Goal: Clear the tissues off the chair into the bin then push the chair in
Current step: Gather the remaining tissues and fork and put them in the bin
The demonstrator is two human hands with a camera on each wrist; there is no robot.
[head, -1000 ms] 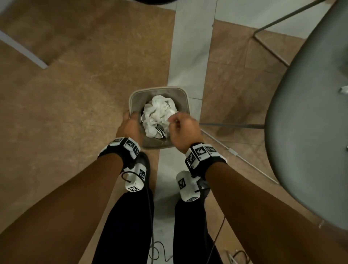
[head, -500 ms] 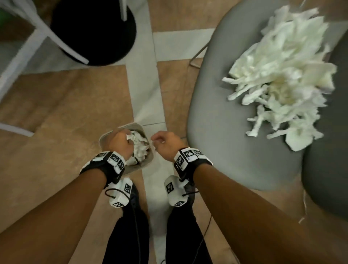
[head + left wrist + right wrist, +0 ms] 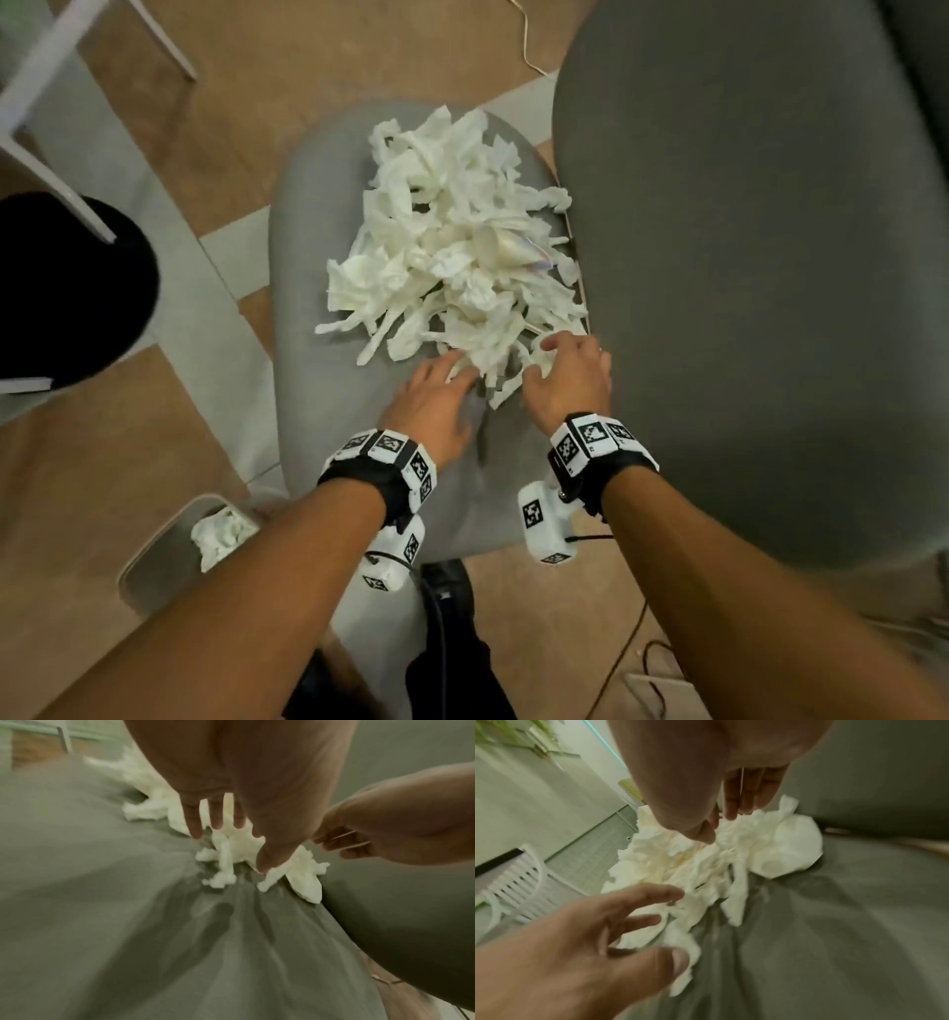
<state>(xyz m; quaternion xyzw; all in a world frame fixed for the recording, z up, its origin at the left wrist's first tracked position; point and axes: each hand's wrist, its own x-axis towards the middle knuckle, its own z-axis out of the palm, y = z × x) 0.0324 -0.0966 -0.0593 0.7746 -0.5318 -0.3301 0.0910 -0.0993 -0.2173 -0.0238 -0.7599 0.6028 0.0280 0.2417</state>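
Both hands, left hand and right hand, spread loose-fingered on the tissues atop the chair, gripping nothing.

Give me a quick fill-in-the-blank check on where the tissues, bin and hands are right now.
1. The big heap of white tissues lies on the seat of the grey ____.
2. The bin on the floor already holds some ____.
3. Both hands, left hand and right hand, reach into the heap's ____ edge.

Missing words: chair; tissues; near
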